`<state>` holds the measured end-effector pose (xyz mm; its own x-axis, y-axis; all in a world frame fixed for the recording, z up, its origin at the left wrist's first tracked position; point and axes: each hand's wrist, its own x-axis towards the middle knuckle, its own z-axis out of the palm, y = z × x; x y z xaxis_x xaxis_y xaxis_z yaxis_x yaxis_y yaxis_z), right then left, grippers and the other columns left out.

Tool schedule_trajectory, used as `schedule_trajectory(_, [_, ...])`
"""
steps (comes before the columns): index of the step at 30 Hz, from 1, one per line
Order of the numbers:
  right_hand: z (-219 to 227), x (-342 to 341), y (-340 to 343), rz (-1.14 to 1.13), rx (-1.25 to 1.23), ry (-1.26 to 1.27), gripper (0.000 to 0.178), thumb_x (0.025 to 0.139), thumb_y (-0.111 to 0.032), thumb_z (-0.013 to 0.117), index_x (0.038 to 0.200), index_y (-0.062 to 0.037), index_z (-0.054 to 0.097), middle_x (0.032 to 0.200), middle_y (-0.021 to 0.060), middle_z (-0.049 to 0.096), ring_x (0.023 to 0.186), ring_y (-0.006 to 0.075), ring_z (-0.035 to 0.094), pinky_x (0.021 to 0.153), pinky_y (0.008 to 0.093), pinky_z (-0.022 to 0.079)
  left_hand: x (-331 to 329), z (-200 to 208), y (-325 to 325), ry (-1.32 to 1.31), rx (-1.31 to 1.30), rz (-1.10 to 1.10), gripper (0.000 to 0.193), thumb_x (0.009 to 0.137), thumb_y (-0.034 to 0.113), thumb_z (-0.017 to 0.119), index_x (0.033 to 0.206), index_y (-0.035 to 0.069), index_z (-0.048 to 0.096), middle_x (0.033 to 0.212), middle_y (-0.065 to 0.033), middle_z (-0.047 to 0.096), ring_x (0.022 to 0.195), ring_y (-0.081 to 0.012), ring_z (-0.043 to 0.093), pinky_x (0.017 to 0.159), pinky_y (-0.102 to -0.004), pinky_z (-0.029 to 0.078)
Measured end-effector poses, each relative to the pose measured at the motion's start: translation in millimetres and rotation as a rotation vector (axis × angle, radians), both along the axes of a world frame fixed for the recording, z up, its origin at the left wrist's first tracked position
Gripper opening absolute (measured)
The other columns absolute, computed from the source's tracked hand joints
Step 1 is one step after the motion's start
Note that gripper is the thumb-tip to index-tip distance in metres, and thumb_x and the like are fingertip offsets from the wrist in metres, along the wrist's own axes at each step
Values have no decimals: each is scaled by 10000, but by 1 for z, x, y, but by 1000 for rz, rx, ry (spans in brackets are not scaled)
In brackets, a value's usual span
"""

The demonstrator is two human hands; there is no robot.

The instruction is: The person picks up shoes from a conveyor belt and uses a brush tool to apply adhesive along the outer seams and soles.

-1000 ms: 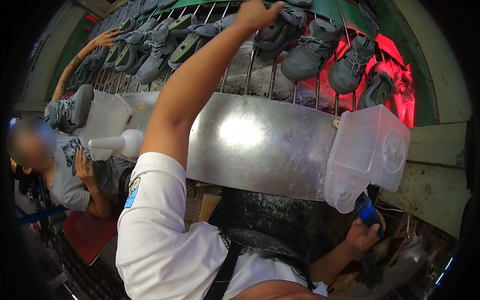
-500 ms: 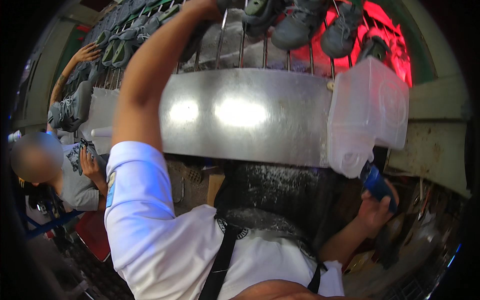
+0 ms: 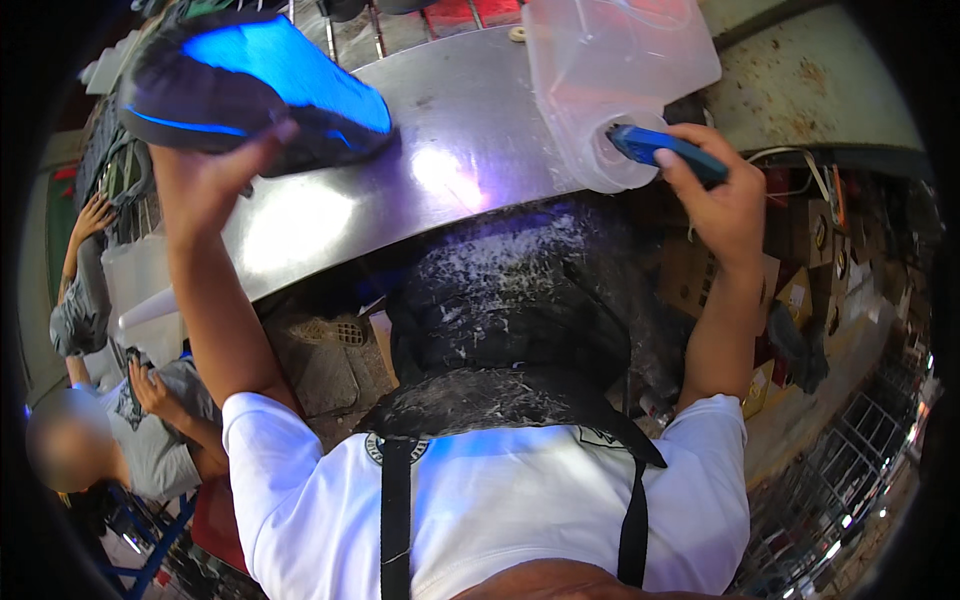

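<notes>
A dark shoe [image 3: 190, 90] is raised over the left part of the metal shelf, its broad upward-facing surface glowing bright blue. My left hand [image 3: 215, 185] grips it from below, the thumb along its near side. On the right, my right hand [image 3: 725, 195] is closed around a blue-handled brush [image 3: 685, 155]. The brush's dark tip sits at the round opening of a translucent plastic container [image 3: 625, 65]. Whether the bristles touch the rim I cannot tell.
The shiny metal shelf [image 3: 460, 110] runs before me, with rack bars and shoes beyond it. At left a co-worker's hand [image 3: 95, 215] reaches toward grey shoes. Cardboard boxes [image 3: 695, 280] lie low on the right. A black apron [image 3: 500, 390] covers my lap.
My left hand has come back from the rack with a shoe. My right hand and brush have risen to the container's opening. The view has shifted.
</notes>
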<state>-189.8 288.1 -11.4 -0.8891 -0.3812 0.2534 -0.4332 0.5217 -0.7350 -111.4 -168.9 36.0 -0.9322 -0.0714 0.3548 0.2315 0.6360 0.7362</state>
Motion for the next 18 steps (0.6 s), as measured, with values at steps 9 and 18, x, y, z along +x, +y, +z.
schedule_trajectory(9, [-24,-6,-4,-20,-121,-111,252,908,-215,786,1050,-13,736,720,75,714,619,100,665,580,264,510,3,10,62,213,357,-116,891,667,118,924,1410,-14,450,1169,-123,657,1076,-220,641,949,-352,523])
schedule_trajectory(18, [-12,5,0,-97,-195,-266,225,931,-181,766,1050,8,740,744,66,722,650,94,678,588,235,541,20,-26,14,-231,-172,133,758,607,196,996,1239,15,620,1124,-78,691,1050,-217,660,970,-353,513])
